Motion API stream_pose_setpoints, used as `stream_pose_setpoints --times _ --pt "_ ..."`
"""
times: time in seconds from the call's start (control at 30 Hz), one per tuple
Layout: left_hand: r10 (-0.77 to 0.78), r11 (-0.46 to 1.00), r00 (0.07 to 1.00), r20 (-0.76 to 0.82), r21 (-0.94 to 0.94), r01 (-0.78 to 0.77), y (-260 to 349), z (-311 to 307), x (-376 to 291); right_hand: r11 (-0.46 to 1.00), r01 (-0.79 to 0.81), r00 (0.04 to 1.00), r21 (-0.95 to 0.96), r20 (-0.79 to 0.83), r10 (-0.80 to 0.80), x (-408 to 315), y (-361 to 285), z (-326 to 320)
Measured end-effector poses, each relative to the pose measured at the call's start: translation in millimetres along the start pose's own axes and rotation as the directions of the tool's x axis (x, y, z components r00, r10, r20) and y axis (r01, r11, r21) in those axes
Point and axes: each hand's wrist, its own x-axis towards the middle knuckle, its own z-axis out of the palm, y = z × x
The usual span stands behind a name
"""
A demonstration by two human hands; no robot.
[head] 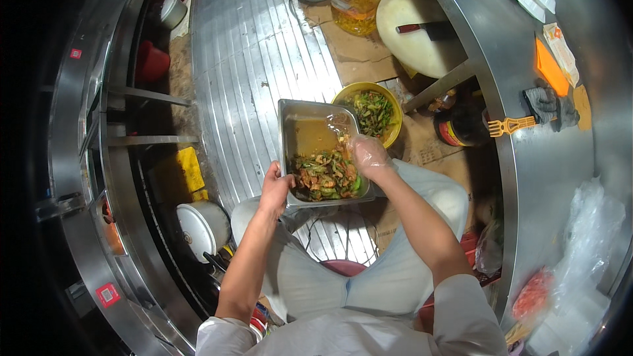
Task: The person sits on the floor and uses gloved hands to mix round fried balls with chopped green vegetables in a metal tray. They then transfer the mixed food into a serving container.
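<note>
A rectangular stainless steel food pan (319,202) is above my lap. Brownish liquid and a heap of cooked meat with green vegetables (326,175) lie inside it. My bare left hand (276,189) grips the pan's left side, thumb over the rim. At its right rim is my right hand (370,155) in a clear plastic glove. Loose glove plastic reaches over the pan's inside, and the right fingers are too unclear to show a grip. Just beyond, a round yellow bowl (397,131) of chopped green vegetables (368,111) stands partly behind the pan.
A cleaver (428,29) lies on a round cutting board (403,54), beside a large oil jug (358,5). A steel counter (539,173) runs along my right, bearing a yellow fork-shaped tool (514,126). To my left are a lidded pot (200,230) and steel shelving (153,141).
</note>
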Motion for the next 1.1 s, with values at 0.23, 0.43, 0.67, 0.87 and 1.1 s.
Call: stream_pose_setpoints --times 0.23,0.43,0.67,0.87,1.1 --pt "-0.017 0.998 1.000 0.002 0.053 0.017 9 0 0 0.903 -0.105 0.976 0.416 -0.130 0.173 10 16 -16" --pt "-0.013 1.000 1.000 0.024 0.016 0.013 5 7 0 0.894 -0.115 0.989 0.434 -0.032 0.143 17 15 3" --pt "0.004 1.000 1.000 0.023 0.021 -0.004 9 10 -9 0.953 0.073 0.974 0.295 -0.228 -0.004 26 30 16" --pt "0.035 0.996 0.999 0.017 0.087 -0.036 9 10 -12 0.884 0.207 0.968 0.419 -0.221 -0.122 62 52 57" --pt "-0.012 0.998 0.998 0.059 0.070 0.008 11 17 -13 0.933 0.297 0.944 0.205 -0.212 -0.253 67 55 82"
